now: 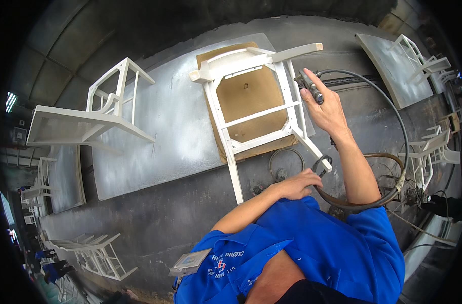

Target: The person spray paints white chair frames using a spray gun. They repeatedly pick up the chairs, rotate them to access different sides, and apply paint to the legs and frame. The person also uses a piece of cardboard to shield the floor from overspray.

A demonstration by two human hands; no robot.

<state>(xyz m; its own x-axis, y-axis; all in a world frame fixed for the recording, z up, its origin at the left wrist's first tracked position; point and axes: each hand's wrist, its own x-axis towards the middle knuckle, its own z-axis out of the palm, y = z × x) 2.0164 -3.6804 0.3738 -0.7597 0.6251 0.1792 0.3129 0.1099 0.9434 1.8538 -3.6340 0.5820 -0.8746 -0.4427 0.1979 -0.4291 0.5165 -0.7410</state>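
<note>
A white wooden chair frame (256, 115) lies with its legs sticking out on a brown cardboard sheet (251, 96). My right hand (326, 109) is wrapped around a metal spray gun (312, 87), close beside the chair's right side. From the gun a dark hose (406, 126) arcs out to the right and loops back below my right forearm toward my left hand (298, 185). Near my body, by the chair's near right leg, my left hand is closed around part of that hose, its fingers partly hidden.
The cardboard rests on a large grey metal table (155, 152). Another white chair (94, 111) lies at its left end. A second metal table (398, 71) with a white chair stands far right. More white chairs (96, 253) stand lower left and at right (428, 152), near tangled hoses.
</note>
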